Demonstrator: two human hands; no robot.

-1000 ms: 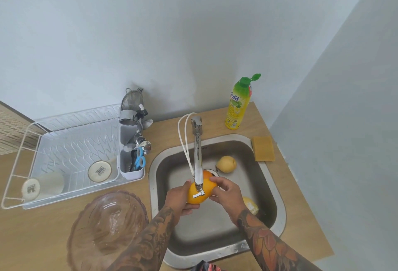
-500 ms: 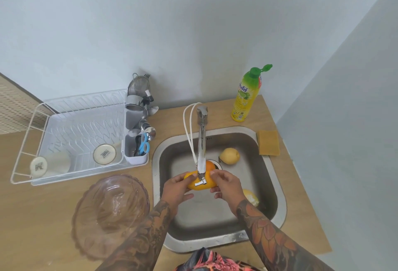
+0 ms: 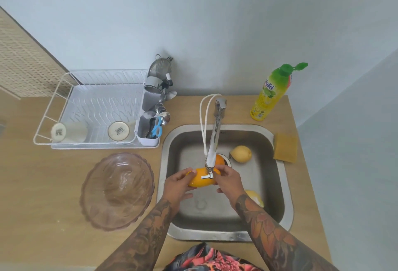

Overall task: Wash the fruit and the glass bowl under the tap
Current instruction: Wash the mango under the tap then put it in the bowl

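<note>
Head view, looking down: two hands share one yellow-orange fruit (image 3: 201,181) over the steel sink (image 3: 287,201), right beneath the tip of the single tap (image 3: 213,150). The left hand (image 3: 177,186) has its fingers curled round the fruit's left end; the right hand (image 3: 229,179) pinches its right end.

Counted, four fruits show: the held one, an orange one (image 3: 220,160) behind the spout by the drain, a pale yellow one (image 3: 241,153) on the basin floor toward the back right, and another yellow one (image 3: 256,198) half hidden by the right forearm.

One glass bowl (image 3: 117,191) sits upright on the wooden counter (image 3: 41,184), just left of the sink. Behind it stands one white dish rack (image 3: 94,107) with two cups (image 3: 69,132) lying in it and a cutlery caddy (image 3: 149,128) at its right end. One soap bottle (image 3: 272,92) and one sponge (image 3: 285,147) stand right of the tap. The walls are plain pale blue.
</note>
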